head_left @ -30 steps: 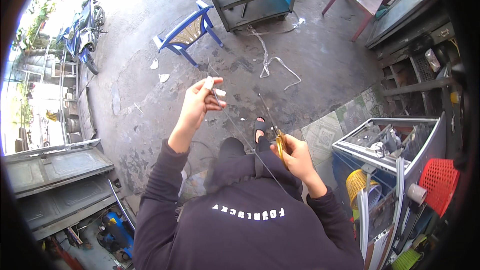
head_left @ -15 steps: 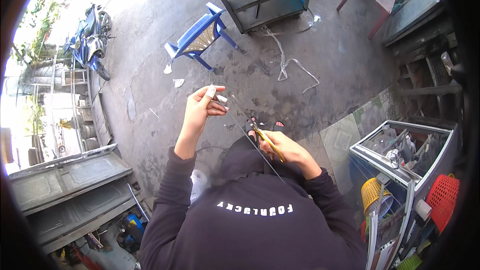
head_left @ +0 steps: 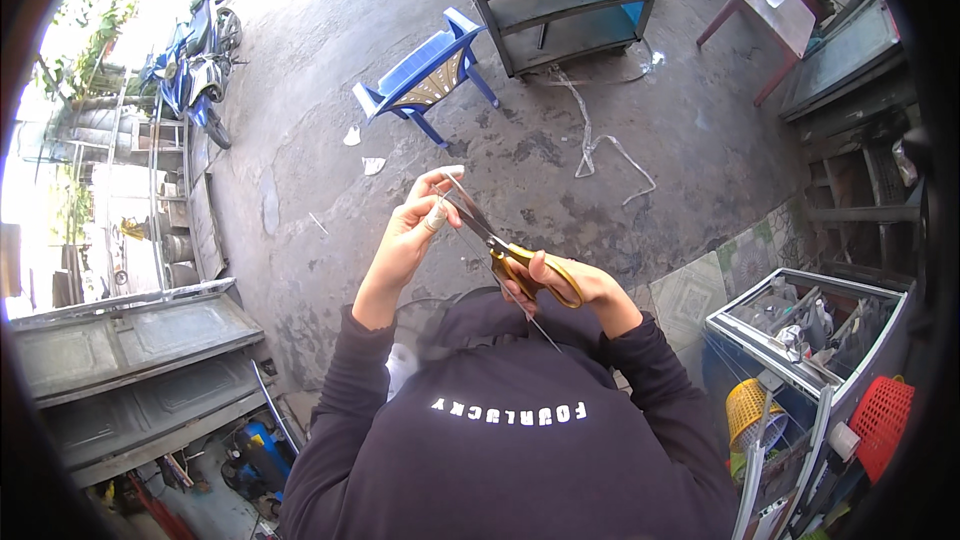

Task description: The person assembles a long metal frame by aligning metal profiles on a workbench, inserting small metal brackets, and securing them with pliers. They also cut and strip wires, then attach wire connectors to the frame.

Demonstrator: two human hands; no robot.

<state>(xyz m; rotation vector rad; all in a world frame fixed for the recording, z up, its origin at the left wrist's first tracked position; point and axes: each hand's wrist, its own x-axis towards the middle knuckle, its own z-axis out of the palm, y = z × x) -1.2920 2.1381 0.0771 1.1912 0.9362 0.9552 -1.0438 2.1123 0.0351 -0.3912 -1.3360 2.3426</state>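
My right hand (head_left: 575, 285) has its fingers through the gold handles of a pair of scissors (head_left: 540, 278), whose dark blades are spread apart and point up and left. My left hand (head_left: 405, 245) pinches the upper end of a thin, dark, rod-like strip (head_left: 545, 334). White wrapping covers the tips of its thumb and a finger. The strip slants down past the scissors toward my lap, and part of it is hidden behind the scissors and my right hand. The blade tips reach close to my left fingertips; I cannot tell whether they touch the strip.
Ahead stand a blue plastic chair (head_left: 425, 68) and a dark shelf rack (head_left: 560, 15). A clear tangled strip (head_left: 587, 145) lies on the concrete floor. At my right are a glass-topped case (head_left: 715, 320), a yellow basket (head_left: 743, 408) and a red basket (head_left: 884, 420). Metal panels (head_left: 130, 340) lie left.
The scissors have moved up and left, their blades now wide apart near my left fingers. My left fingers have shifted on the strip. The view has swung slightly left.
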